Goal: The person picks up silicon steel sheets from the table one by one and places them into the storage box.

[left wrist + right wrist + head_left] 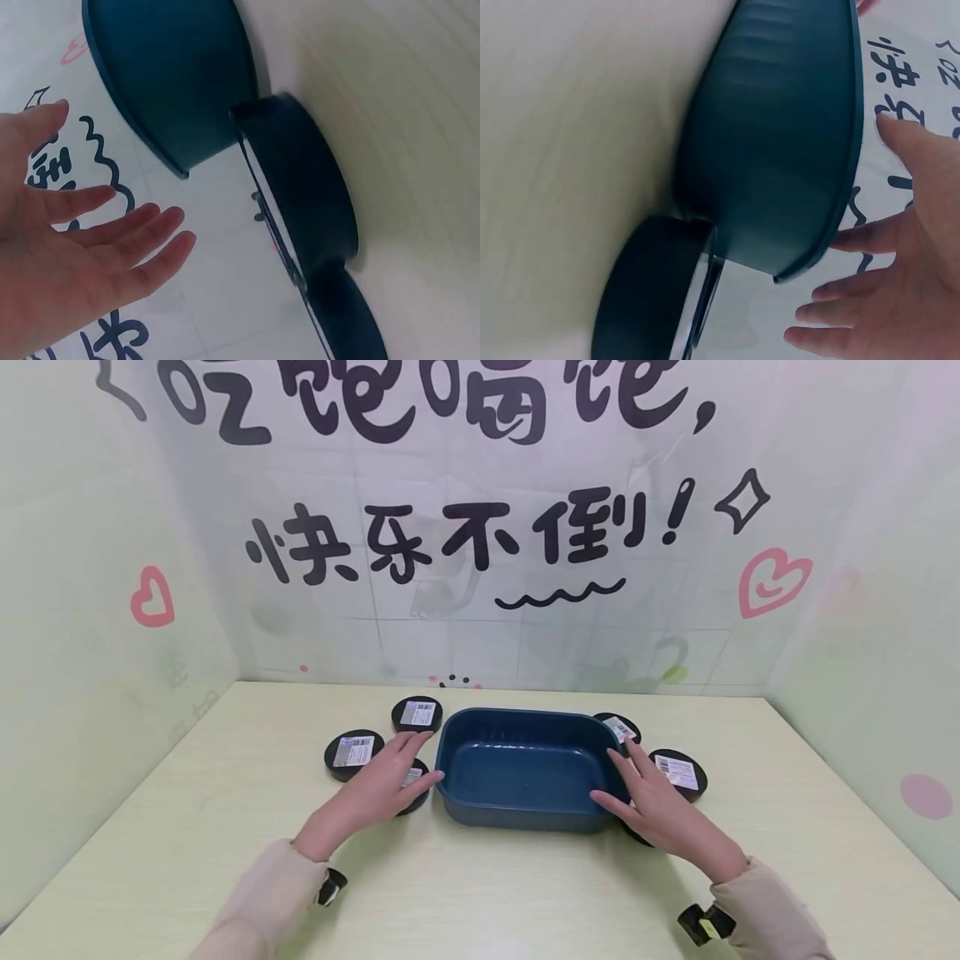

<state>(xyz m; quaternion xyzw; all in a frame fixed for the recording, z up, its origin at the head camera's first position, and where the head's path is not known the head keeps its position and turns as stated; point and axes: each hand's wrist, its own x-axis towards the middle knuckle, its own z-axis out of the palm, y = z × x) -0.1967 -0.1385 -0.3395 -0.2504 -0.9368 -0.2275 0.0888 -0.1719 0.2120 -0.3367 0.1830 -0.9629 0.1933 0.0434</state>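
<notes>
A dark blue rectangular tub (517,772) stands upright in the middle of the table, its inside facing me. My left hand (378,789) hovers beside its left end, fingers spread and relaxed over round black lidded tins, one (354,753) at far left and another (417,713) behind. A third is partly covered by the hand. Over the tub's right rim reach the loosely extended fingers of my right hand (663,806); the right wrist view shows them by the rim (847,150), contact unclear. More black tins, one (678,772) with a white label, lie around this hand.
The pale wooden table (510,893) ends at a white back wall (450,643) with dark writing. White side panels (877,710) close in both sides. Black straps with small devices (705,925) sit at both wrists.
</notes>
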